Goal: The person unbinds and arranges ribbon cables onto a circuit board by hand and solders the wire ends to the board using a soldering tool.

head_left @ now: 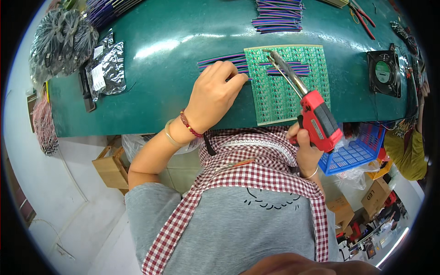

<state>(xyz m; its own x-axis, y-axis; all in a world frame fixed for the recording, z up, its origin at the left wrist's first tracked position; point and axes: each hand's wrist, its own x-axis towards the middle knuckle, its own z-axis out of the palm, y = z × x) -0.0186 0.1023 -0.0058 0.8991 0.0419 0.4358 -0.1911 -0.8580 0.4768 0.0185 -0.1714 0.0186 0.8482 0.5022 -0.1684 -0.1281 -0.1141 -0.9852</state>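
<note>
Green circuit board (275, 98) lies under the soldering gun (311, 112) gripped by the right hand (306, 149); left hand (215, 94) pinches striped wires (222, 60).

Left hand (215, 94) covers near ends of striped ribbon-cable pieces (220, 60) at green circuit-board panel's (286, 85) left edge. Right hand (306, 149) mostly behind red soldering gun (316, 117). Counter's (151, 50) far edge cut off.

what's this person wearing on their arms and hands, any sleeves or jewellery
Both forearms are bare, with no gloves. The left hand has two bands at its wrist: a string of dark red beads and a pale, translucent bangle. The right hand has one thin pale bangle. Short grey sleeves end above the elbow.
</note>
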